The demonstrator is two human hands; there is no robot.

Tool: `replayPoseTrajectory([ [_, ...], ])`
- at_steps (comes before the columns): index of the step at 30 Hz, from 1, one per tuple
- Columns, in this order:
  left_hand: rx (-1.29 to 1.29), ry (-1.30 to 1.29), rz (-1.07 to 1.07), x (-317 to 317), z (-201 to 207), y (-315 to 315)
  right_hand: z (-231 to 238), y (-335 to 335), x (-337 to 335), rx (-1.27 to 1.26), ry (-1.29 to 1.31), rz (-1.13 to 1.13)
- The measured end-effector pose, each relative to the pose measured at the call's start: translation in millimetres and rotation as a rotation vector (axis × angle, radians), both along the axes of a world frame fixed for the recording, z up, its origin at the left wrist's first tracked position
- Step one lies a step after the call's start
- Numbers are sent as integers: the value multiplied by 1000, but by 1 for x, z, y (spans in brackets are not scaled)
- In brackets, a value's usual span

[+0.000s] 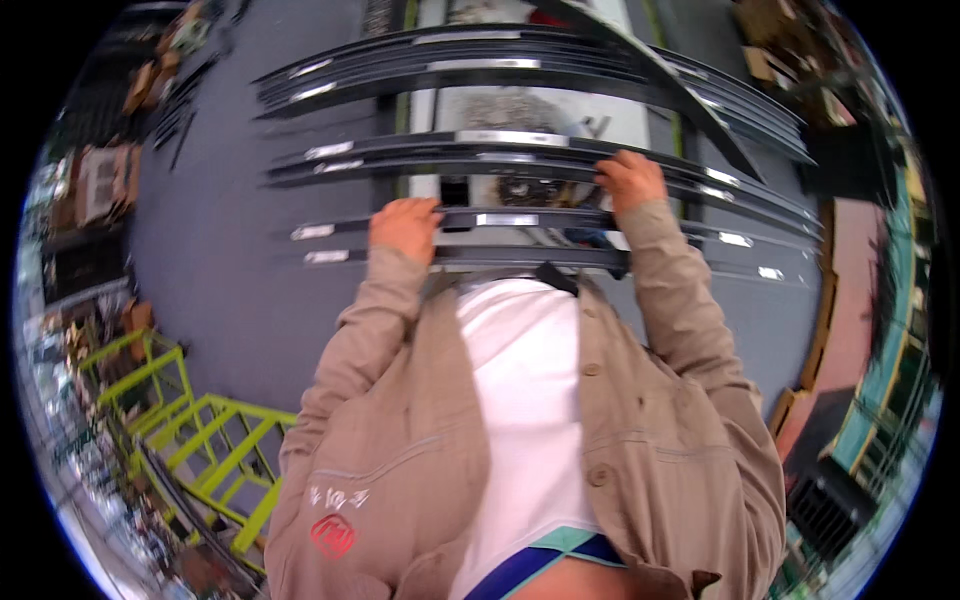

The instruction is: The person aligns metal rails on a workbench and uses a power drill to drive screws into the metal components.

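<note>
Several long, thin dark metal strips with white labels lie side by side across my front. My left hand (405,228) is closed, its fingertips curled at the edge of one nearer strip (545,219). Farther out and to the right, my right hand (632,180) is closed, its bent fingers at a strip (400,166) in the middle group. The undersides of both grips are hidden. Closest to my body lies another labelled strip (480,256).
Farther strips (480,68) lie bunched, with a wide dark strip (660,75) slanting over them. Beneath is a light support (590,105) with dark edges. A yellow-green metal frame (205,440) stands at lower left. Cardboard boxes (105,185) stand left, a pinkish surface (845,290) right.
</note>
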State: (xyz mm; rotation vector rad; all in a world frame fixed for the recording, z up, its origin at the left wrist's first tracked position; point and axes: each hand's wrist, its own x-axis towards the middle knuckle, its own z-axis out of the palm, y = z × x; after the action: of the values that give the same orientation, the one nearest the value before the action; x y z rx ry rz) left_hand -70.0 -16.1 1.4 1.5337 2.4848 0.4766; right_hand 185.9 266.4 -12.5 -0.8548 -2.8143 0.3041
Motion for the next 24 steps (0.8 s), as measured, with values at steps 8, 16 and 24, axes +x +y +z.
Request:
replayPoseTrajectory([
  [8, -43, 47, 33, -2, -7, 4, 9, -18, 2, 71, 87, -74],
  [16, 44, 59, 4, -2, -8, -3, 41, -43, 52, -201, -141, -62],
  [24, 22, 73, -13, 2, -1, -8, 51, 1, 77, -361, -626, -186],
])
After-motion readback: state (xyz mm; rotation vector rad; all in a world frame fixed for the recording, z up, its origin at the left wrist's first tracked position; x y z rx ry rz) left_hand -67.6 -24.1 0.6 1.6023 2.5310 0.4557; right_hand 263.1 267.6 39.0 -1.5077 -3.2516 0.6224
